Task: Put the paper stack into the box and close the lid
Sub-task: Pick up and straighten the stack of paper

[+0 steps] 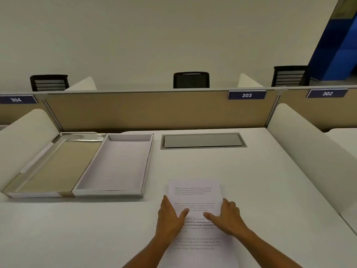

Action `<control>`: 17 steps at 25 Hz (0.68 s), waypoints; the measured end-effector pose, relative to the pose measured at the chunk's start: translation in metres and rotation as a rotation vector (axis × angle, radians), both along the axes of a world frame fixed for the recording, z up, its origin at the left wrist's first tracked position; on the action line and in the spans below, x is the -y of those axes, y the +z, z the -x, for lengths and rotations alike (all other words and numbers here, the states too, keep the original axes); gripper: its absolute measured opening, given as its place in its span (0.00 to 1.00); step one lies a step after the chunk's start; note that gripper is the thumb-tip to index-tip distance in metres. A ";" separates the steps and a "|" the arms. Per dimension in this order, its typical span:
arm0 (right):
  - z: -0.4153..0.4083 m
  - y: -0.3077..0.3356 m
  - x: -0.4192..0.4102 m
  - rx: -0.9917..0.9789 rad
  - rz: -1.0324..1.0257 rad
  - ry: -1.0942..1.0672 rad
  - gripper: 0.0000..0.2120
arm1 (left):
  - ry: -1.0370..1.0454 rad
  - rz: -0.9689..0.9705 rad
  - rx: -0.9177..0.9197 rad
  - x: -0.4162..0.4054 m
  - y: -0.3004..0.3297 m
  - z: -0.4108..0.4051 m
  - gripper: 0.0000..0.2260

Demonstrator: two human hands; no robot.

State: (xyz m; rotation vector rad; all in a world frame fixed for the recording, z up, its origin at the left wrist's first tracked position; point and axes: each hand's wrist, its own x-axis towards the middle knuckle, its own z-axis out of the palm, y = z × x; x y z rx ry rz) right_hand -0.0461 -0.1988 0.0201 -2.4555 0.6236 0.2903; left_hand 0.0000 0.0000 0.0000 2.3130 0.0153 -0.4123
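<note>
The paper stack (195,192) is seen lying flat on the white desk (270,190) at the lower centre of the frame, printed with short blocks of text too small to be read. It is flanked by both hands: the left hand (170,217) is laid against its left edge and the right hand (229,219) against its right edge, fingers spread and thumbs resting on the top sheet. The stack is touched but not lifted, and no closed grasp is shown; whether fingers are tucked under the edges cannot be told.

To the left of the frame, well apart from the paper, the box (116,165) is seen open and empty, its pale interior exposed. The lid (56,165) is laid back flat beside it on the left, joined along the shared edge, its beige inner face upward.

By this judgement, nothing of the task is yet completed: the stack remains to be lifted, carried left into the box, and the lid folded over.

On the partition (144,111) behind the desk, blue number plates are read as 304 (16,99), 303 (246,95) and 302 (327,93). A grey cable hatch (202,141) is set into the desk.
</note>
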 end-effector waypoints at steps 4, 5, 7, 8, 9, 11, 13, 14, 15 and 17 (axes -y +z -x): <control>0.003 -0.007 -0.003 -0.111 -0.102 -0.104 0.41 | 0.041 -0.047 -0.036 0.006 -0.003 0.007 0.50; 0.002 -0.010 -0.003 -0.117 -0.108 -0.104 0.40 | 0.050 -0.050 -0.051 0.008 -0.003 0.005 0.49; 0.002 -0.012 -0.003 -0.116 -0.076 -0.090 0.38 | 0.083 -0.023 -0.061 0.010 0.000 0.000 0.45; 0.000 -0.011 -0.003 -0.121 -0.059 -0.092 0.37 | 0.104 -0.002 -0.067 0.010 0.002 -0.005 0.42; 0.000 -0.011 -0.003 -0.123 -0.048 -0.091 0.37 | 0.114 0.006 -0.079 0.011 0.004 -0.008 0.40; -0.002 -0.011 -0.005 -0.131 -0.033 -0.087 0.37 | 0.150 0.022 -0.138 0.010 0.006 -0.015 0.36; -0.003 -0.012 -0.006 -0.136 -0.024 -0.082 0.37 | 0.222 0.108 -0.244 0.008 0.008 -0.026 0.31; -0.004 -0.012 -0.006 -0.138 -0.020 -0.082 0.38 | 0.264 0.165 -0.290 0.008 0.008 -0.031 0.28; -0.004 -0.012 -0.006 -0.137 -0.013 -0.082 0.38 | 0.307 0.213 -0.325 0.008 0.008 -0.035 0.26; -0.004 -0.013 -0.005 -0.138 0.000 -0.087 0.38 | 0.369 0.282 -0.370 0.010 0.008 -0.042 0.23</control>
